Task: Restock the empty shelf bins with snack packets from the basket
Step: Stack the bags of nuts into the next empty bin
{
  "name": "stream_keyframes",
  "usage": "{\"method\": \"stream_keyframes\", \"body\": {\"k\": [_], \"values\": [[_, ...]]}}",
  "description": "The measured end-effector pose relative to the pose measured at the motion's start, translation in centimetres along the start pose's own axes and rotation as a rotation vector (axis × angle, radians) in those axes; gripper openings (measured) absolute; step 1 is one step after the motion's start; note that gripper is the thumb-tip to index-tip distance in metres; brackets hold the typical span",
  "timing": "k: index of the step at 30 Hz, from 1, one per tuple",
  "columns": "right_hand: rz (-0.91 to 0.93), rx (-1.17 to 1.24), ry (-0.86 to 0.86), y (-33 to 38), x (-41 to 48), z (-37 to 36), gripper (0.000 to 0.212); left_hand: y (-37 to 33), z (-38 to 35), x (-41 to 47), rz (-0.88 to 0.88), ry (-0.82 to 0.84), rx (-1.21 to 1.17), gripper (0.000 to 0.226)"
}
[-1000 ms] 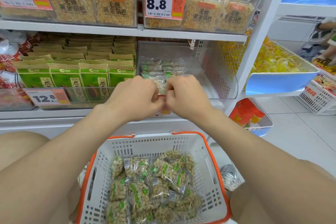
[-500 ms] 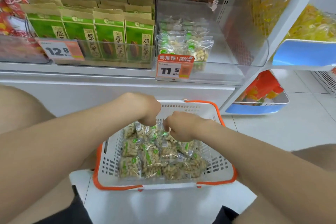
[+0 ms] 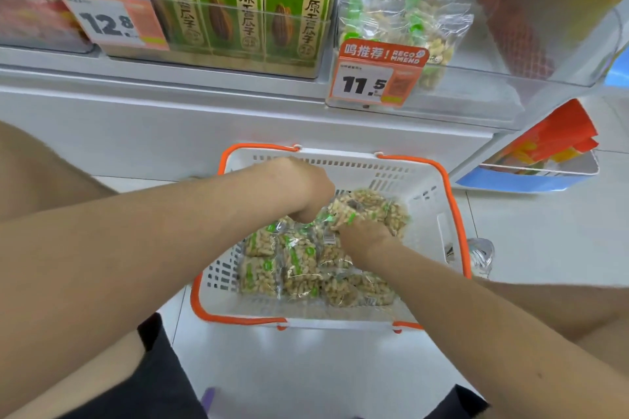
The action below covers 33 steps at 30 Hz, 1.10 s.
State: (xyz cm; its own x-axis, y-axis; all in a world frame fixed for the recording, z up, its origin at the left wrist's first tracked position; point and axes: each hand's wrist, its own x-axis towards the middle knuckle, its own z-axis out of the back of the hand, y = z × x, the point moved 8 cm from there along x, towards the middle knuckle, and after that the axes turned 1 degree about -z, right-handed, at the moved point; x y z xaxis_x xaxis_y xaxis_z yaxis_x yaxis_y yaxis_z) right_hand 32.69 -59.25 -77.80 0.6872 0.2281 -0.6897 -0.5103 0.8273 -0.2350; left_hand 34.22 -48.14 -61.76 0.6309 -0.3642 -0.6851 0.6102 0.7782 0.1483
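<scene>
A white basket with orange handles [image 3: 422, 180] stands on the floor under the shelf, holding several clear packets of puffed snack with green marks [image 3: 299, 269]. Both hands are inside it. My left hand [image 3: 306, 190] is curled, fingers down on the packets at the pile's back. My right hand [image 3: 362, 236] grips a bunch of packets [image 3: 369, 206] raised a little above the pile. On the shelf above, a clear bin [image 3: 476, 92] with an 11.5 price tag holds a few of the same packets [image 3: 401, 24] at its left side.
Green boxed snacks [image 3: 231, 10] fill the bin to the left, behind a 12.8 tag. A blue tray with orange packs [image 3: 544, 160] sits low on the right. A crumpled clear wrapper [image 3: 481, 255] lies on the white floor tiles beside the basket.
Both hands came down from the shelf bin into the basket. The right hand has closed on a bunch of packets and lifted it slightly. The view tilted down.
</scene>
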Motion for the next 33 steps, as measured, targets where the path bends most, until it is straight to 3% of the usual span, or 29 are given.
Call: {"method": "stream_keyframes", "body": {"k": [6, 12, 16, 20, 23, 27, 30, 33], "values": [[-0.045, 0.206, 0.177, -0.2, 1.6, -3.2, 0.085, 0.3, -0.1, 0.8, 0.019, 0.005, -0.021, 0.027], [-0.041, 0.22, 0.166, -0.8, 1.8, -3.4, 0.094, 0.0, -0.3, 1.2, 0.01, 0.014, -0.029, 0.026], [0.011, 0.358, 0.005, 0.1, 1.7, -1.6, 0.066, 0.4, -0.4, 1.2, 0.02, 0.021, -0.045, 0.007], [0.04, 0.463, -0.18, -0.1, 0.7, 1.2, 0.038, 0.6, -0.4, 0.9, 0.019, 0.049, -0.05, 0.016], [0.067, 0.736, -0.214, -0.7, 0.0, 3.4, 0.03, 0.6, 0.1, 0.5, 0.0, 0.05, -0.06, 0.034], [-0.034, 1.39, -0.328, -3.3, -3.0, 8.1, 0.013, 0.8, 0.7, -0.5, -0.004, 0.012, -0.203, 0.049], [-0.126, 1.644, -0.279, -4.2, -5.4, 10.0, 0.042, 0.7, 1.0, -1.1, -0.023, -0.034, -0.33, 0.068], [-0.167, 1.768, -0.197, -4.6, -7.5, 10.9, 0.06, 1.4, 2.4, -1.6, -0.004, -0.209, -0.513, 0.049]]}}
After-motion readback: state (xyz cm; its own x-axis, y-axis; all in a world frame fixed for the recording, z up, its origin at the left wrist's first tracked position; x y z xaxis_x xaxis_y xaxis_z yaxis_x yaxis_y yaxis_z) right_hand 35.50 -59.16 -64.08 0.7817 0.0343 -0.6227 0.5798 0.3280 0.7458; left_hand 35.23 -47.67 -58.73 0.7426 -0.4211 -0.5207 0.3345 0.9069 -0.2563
